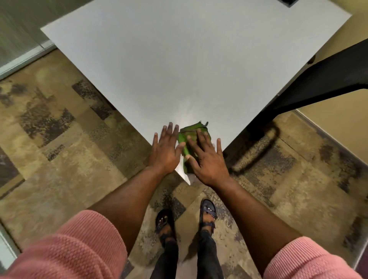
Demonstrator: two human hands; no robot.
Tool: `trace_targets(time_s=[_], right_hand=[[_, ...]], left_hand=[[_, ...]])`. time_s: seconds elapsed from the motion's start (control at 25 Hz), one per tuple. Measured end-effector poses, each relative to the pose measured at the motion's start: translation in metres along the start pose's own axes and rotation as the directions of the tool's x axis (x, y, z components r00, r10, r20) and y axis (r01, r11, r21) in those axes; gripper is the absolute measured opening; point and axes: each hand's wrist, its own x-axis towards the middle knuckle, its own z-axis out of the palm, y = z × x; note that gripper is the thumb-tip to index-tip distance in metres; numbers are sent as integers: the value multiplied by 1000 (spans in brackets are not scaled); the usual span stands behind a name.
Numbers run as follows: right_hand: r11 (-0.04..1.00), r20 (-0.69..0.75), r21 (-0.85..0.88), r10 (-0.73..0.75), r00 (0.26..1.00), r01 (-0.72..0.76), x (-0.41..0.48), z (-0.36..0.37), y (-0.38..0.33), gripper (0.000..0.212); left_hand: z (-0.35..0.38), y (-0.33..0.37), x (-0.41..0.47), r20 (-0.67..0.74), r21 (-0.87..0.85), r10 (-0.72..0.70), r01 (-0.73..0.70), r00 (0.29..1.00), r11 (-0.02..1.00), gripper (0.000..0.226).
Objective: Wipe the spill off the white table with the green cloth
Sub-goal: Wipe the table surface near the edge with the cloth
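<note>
A folded green cloth (188,135) lies on the near corner of the white table (169,59). My right hand (207,159) rests flat on top of the cloth, fingers spread, covering much of it. My left hand (166,149) lies flat on the table just left of the cloth, fingers apart, its thumb touching the cloth's left edge. A faint shiny streak (186,111) shows on the table just beyond the cloth. No clear puddle is visible.
A black table leg and foot (318,83) runs along the table's right edge down to the carpet. Patterned brown carpet (59,129) surrounds the table. My sandalled feet (187,221) stand just below the corner. A dark object (287,2) sits at the table's far edge.
</note>
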Motion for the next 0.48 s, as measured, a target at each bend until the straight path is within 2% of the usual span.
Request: trace_targets(time_s=[0.16, 0.36, 0.48], right_hand=[[981, -36, 132, 150, 988, -145, -15, -6, 15, 60], [982, -34, 144, 131, 991, -125, -7, -17, 24, 58], [995, 31, 93, 17, 999, -20, -2, -28, 35, 75]], left_hand=[[2, 22, -2, 29, 115, 52, -55, 998, 992, 66], [0, 38, -6, -42, 215, 35, -25, 999, 976, 64], [2, 40, -12, 6, 309, 123, -119, 992, 944, 65]])
